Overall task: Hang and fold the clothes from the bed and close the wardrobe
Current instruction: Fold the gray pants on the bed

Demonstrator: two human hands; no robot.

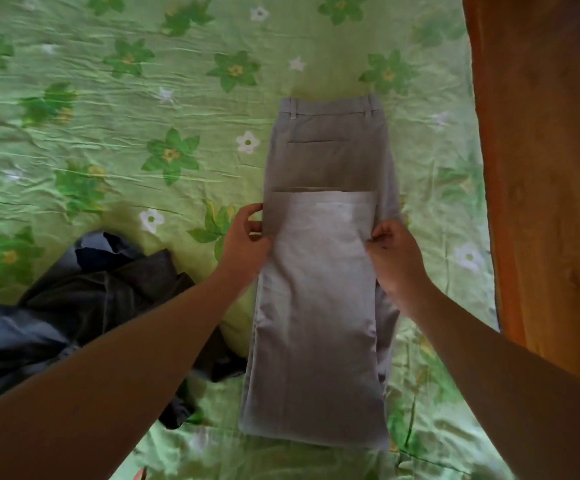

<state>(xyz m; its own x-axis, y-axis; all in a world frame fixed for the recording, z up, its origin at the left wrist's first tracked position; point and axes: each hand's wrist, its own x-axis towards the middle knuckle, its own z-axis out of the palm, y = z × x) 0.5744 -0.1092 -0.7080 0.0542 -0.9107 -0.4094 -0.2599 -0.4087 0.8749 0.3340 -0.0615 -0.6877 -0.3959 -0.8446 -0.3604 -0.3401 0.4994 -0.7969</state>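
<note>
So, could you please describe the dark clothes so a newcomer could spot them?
Start at the green flowered bedsheet. On its near left side lies the dark clothes heap. Unlike the flat pale grey trousers, it is crumpled and almost black.

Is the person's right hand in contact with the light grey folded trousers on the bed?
Touching. The head view shows the right hand pinching the right edge of the light grey folded trousers, with no gap between them.

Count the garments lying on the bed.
2: grey trousers in the middle, half folded; a dark crumpled garment at the left, which may hide more.
</note>
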